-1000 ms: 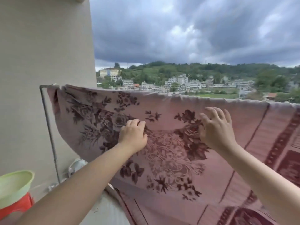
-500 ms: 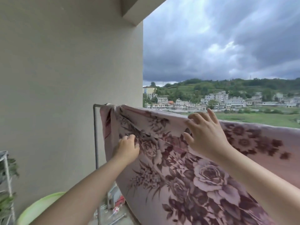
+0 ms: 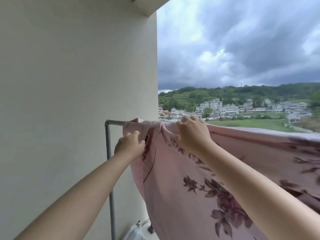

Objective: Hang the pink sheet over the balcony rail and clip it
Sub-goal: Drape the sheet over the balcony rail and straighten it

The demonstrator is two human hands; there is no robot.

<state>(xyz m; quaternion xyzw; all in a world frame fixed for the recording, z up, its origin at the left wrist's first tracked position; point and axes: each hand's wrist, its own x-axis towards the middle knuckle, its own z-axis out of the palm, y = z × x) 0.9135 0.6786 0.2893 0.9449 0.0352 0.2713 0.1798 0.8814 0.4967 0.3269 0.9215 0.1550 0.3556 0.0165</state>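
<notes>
Head view: one pink sheet (image 3: 181,179) draped over one metal rail (image 3: 115,122), bunched at the rail's left end beside the wall (image 3: 78,84). Two bare hands on it: left hand (image 3: 130,146) with grip clenched on the sheet's left edge, just below the rail; right hand (image 3: 192,134) grasping gathered cloth at the rail top.

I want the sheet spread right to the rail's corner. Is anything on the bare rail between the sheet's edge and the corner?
Nothing visible. The bare rail runs clear from the sheet edge to the corner. The left hand grips that edge; the right hand holds bunched cloth at the rail.
</notes>
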